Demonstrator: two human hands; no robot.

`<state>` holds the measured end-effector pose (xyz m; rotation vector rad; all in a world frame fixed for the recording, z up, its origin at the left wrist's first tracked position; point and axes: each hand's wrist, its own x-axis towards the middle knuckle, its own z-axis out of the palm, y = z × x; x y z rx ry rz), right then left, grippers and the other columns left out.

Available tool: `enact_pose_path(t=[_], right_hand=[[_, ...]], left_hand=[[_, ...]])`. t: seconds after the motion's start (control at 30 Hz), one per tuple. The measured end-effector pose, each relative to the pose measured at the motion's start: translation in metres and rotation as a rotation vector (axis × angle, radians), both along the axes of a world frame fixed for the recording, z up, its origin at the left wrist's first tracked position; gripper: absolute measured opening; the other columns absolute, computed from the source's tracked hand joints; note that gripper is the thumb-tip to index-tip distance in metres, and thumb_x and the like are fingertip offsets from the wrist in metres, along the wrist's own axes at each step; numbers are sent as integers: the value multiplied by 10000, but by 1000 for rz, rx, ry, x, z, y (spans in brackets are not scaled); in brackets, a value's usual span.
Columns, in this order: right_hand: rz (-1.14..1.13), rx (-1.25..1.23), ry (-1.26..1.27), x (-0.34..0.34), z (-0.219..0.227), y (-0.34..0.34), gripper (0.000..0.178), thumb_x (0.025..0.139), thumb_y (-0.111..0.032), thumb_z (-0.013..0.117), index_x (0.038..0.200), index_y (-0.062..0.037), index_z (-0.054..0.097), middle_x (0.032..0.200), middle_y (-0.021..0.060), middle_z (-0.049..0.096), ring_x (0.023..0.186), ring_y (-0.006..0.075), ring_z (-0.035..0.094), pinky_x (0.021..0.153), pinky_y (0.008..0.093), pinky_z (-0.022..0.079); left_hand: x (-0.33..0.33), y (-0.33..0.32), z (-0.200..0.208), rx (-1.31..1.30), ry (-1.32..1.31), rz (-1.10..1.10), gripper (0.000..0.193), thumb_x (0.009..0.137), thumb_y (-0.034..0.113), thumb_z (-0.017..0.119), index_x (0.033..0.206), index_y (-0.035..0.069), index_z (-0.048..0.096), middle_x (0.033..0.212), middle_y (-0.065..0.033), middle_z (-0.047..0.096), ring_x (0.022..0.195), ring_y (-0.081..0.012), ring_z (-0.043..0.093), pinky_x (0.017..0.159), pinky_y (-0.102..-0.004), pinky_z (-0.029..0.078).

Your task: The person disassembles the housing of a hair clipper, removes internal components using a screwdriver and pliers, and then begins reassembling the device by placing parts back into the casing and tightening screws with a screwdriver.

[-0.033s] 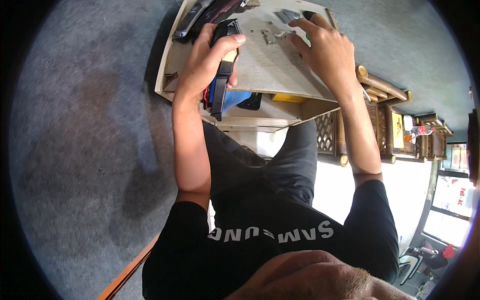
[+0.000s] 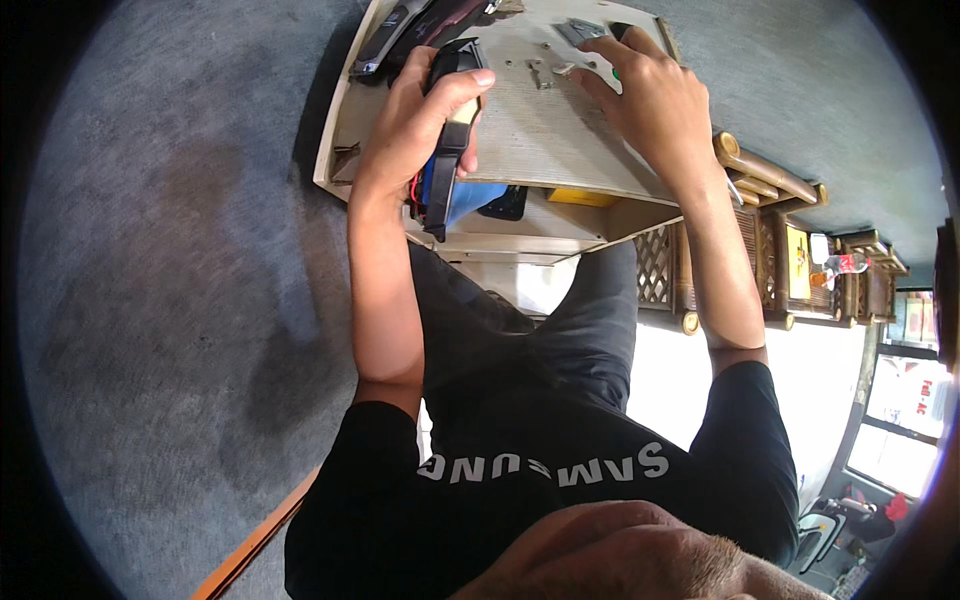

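Left hand (image 2: pixel 402 140) holding a black clipper (image 2: pixel 452 138), right hand (image 2: pixel 660 100) near small metal parts (image 2: pixel 540 75), pale tabletop (image 2: pixel 510 135)

Small metal parts (image 2: pixel 536 72) interrupt the open tabletop (image 2: pixel 530 135) between the hands (image 2: pixel 658 108).

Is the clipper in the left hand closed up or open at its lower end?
Open: at the lower end of the clipper in the left hand, red wire and a blue part show beside the black casing.

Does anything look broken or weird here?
Yes. The black clipper in the left hand looks opened up: a red wire and a blue part show, and such insides are usually covered. Small metal pieces also lie loose on the tabletop. I can't tell if it's broken.
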<state>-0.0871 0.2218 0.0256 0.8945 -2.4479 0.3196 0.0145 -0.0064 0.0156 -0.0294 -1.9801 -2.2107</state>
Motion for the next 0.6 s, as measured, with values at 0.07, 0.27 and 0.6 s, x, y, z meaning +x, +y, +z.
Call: enact_pose_path(t=[0.07,0.27,0.6], right_hand=[[37,-14,-40,1,4,-4,285,958,-307,700,1168,-124,755,1086,126,710,892,368,740,784,471,592],[93,7,-86,-11,-3,-12,316,946,-343,707,1084,-68,777,1092,154,721,917,387,734,816,481,579],[62,-57,-81,-19,-8,-12,301,920,-290,693,1012,-9,753,1056,174,722,921,409,726,822,501,573]], left_hand=[[1,-2,-1,-18,-20,9,447,905,339,735,1103,4,515,776,-76,611,456,-159,582,442,-301,495],[-2,-1,0,-24,-1,-71,426,908,345,746,1057,14,523,764,-81,612,468,-154,587,461,-307,493],[-1,7,-3,-32,19,-31,385,939,335,783,1034,47,548,710,-45,612,476,-108,582,437,-264,459]])
